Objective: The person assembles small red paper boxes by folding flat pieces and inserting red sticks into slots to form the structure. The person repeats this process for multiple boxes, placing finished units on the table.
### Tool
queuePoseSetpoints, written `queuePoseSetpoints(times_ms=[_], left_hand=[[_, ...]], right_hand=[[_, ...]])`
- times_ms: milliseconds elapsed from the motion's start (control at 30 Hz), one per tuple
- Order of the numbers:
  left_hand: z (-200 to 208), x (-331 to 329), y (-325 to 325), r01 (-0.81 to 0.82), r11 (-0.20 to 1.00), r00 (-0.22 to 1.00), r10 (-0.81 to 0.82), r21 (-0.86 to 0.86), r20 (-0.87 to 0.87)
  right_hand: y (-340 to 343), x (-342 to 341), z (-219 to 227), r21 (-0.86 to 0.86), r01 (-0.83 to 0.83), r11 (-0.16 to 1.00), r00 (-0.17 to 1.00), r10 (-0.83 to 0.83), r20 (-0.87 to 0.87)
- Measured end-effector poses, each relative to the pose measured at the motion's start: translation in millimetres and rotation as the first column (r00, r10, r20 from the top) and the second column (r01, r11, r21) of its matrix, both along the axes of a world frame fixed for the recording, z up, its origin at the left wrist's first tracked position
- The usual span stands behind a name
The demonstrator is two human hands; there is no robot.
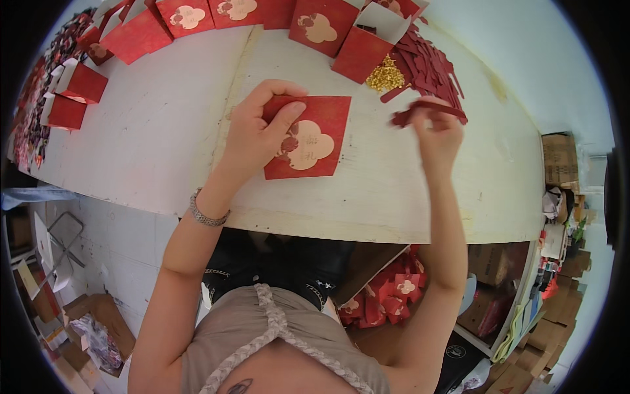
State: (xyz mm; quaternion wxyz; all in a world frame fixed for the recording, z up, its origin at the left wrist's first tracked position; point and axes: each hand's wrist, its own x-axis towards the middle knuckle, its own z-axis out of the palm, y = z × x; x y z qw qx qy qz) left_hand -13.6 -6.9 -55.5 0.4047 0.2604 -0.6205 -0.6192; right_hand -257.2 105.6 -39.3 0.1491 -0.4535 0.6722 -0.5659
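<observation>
Left hand (272,125), curled closed, grips a red square card box (310,146); right hand (438,131) pinches a dark-red flat strip (402,118), best kept uncreased.

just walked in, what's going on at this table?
A person at the white table has the left hand on the upper left corner of a red carton with a pale label. The right hand holds a dark red strip, apart from the carton and slightly blurred. Beyond it lie a pile of dark red strips and a heap of small gold pieces. More red cartons stand along the far side.
</observation>
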Motion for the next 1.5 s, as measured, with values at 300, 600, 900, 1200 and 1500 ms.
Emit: queuePoseSetpoints(times_ms=[300,600,900,1200,1500], left_hand=[[-9,-2,-6,0.042,0.977,0.985,-0.075,-0.209,-0.153],[-5,-5,0,-0.004,0.965,0.999,-0.009,-0.263,-0.050],[-9,-3,0,0.014,0.986,0.997,-0.026,-0.167,-0.069],[-15,-2,3,0.047,0.963,0.985,-0.088,-0.265,-0.146],[-20,0,-2,0.039,0.911,0.979,-0.118,-0.411,-0.168]], right_hand=[[-46,99,4,-0.322,-0.228,0.919,0.890,0.063,-0.451],[-66,-85,-56,-0.060,0.371,0.927,0.663,-0.309,-0.682],[-29,-70,-39,0.096,0.379,0.920,0.720,-0.228,-0.655],[-11,114,7,-0.118,-0.171,0.978,0.747,0.050,-0.663],[-9,118,5,-0.074,-0.145,0.987,0.811,0.075,-0.580]])
